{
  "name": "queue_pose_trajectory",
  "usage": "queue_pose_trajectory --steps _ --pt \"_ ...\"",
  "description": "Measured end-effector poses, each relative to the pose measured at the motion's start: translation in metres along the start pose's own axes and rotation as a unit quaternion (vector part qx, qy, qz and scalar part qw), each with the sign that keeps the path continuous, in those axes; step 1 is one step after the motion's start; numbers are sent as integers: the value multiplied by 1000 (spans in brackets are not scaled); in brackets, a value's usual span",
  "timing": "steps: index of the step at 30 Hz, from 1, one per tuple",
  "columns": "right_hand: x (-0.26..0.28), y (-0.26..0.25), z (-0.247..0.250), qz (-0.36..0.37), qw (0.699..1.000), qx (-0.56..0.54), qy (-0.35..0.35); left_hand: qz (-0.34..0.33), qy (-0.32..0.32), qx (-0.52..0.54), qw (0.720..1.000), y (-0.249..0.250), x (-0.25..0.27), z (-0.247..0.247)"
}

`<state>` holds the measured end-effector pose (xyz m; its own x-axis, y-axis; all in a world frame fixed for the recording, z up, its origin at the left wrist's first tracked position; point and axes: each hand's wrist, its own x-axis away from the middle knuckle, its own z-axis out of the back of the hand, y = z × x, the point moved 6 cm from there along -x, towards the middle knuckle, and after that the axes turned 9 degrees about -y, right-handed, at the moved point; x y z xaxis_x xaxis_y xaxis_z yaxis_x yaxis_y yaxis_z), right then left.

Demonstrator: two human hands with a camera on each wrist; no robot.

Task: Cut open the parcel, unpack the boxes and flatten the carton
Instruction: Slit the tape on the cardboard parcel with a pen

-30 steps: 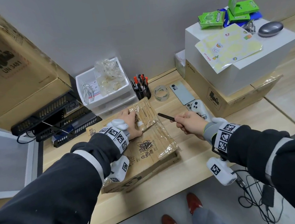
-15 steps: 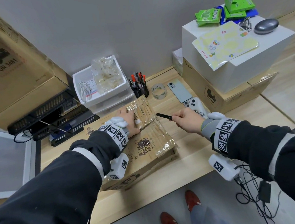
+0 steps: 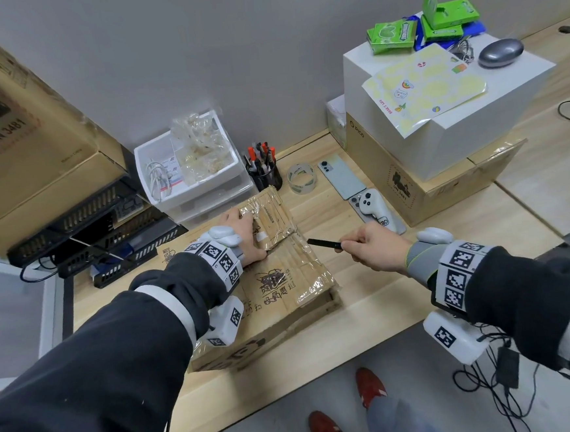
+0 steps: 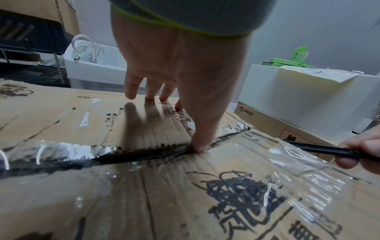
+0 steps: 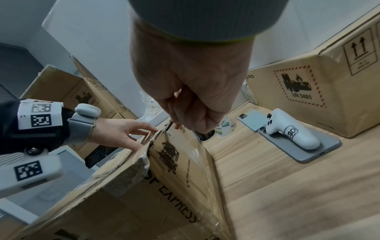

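Wooden desk (image 3: 368, 298) bears the parcel (image 3: 282, 284); left hand (image 3: 244, 236) fingers flat, right hand (image 3: 375, 249) fingers gripping cutter (image 3: 323, 244).

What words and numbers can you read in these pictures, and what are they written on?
"UN 3481": big brown box at the left.
"UN 3481": brown box under the white one, beside a flame sign and two up arrows.
"PICO": end of that same brown box.
"EXPRESS": side of the parcel.
Black characters on the parcel top, the sticker sheet and the green packs: too small or blurred.
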<state>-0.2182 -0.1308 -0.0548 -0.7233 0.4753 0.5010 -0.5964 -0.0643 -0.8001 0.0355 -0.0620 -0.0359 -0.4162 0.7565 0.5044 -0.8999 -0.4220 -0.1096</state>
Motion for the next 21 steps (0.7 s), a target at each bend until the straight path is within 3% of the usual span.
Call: queue_pose_trajectory --steps 7,12,15,18,21 --pt "6 11 8 -14 999 24 -34 -12 -7 18 1000 -3 2 -2" --pt "1 25 1 -54 978 -203 3 -24 -8 28 999 -10 7 0" --pt "0 27 -26 -101 955 -277 -32 34 -22 30 999 -26 13 -1" --pt "4 15 -56 -104 968 -194 -120 75 -37 44 996 -46 16 -3" --pt "-1 16 -70 -128 957 -228 -125 105 -54 72 990 -62 21 -2"
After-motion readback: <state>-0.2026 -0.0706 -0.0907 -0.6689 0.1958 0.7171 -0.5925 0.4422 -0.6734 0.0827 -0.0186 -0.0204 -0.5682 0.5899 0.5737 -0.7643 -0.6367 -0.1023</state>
